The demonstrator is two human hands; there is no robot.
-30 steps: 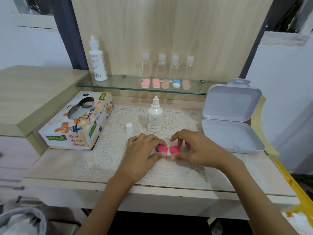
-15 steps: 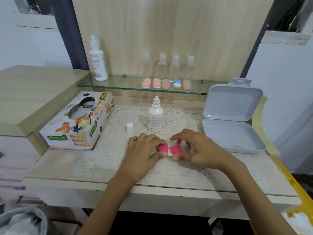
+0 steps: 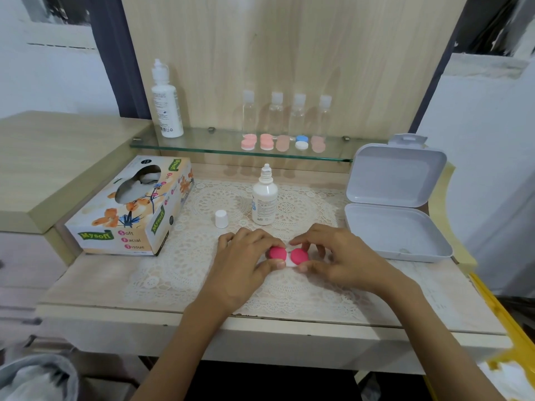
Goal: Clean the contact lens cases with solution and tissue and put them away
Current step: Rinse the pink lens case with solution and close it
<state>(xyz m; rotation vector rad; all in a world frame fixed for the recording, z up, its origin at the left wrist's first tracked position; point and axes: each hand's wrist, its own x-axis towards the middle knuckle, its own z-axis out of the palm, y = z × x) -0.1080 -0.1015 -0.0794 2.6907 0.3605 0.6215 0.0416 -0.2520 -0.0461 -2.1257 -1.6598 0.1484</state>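
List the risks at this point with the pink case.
The uncapped solution bottle stands just behind the left hand and right hand; a lifted knuckle could tip it onto the lace mat. Its loose cap might get knocked away. The pink lens case, pinched from both sides, may slip.

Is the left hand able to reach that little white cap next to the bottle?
Probably yes. The white cap stands alone on the lace mat just beyond the left hand, nothing between them. But that hand is busy pinching the pink lens case.
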